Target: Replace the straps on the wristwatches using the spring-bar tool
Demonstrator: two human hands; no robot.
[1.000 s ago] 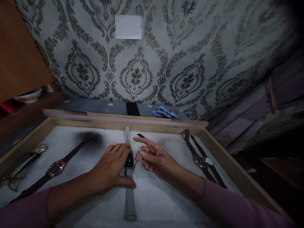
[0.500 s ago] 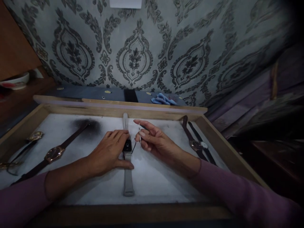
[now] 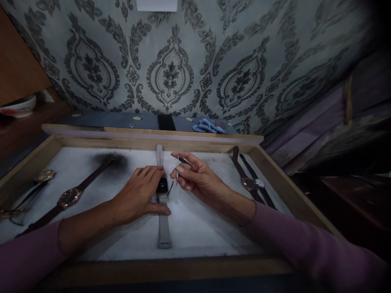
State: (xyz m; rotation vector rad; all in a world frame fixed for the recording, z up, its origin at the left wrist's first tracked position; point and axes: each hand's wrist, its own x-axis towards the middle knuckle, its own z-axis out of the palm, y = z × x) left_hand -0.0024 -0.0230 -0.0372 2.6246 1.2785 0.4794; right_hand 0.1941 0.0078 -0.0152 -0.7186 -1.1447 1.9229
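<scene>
A smartwatch (image 3: 162,185) with a light grey strap (image 3: 164,232) lies lengthwise on the white bottom of a wooden tray. My left hand (image 3: 137,191) rests over its left side, fingers at the upper strap and thumb across the lower strap, holding it down. Just right of the watch, my right hand (image 3: 195,175) is raised, pinching a thin metal tool (image 3: 177,169) upright between thumb and fingers. A small dark item (image 3: 184,161) shows between its fingers. A short dark strip (image 3: 170,187) stands beside the watch case; what it belongs to is unclear.
On the tray's left lie a brown-strapped watch (image 3: 69,197) and a gold watch (image 3: 45,175). Two watches (image 3: 249,184) lie at the right. The tray's wooden rim (image 3: 183,135) surrounds them. Behind it sits a blue cloth (image 3: 208,126); a bowl (image 3: 18,106) stands far left.
The view has shifted slightly. My right hand has tilted the metal tool a little, still pinching it. My left hand stays on the smartwatch.
</scene>
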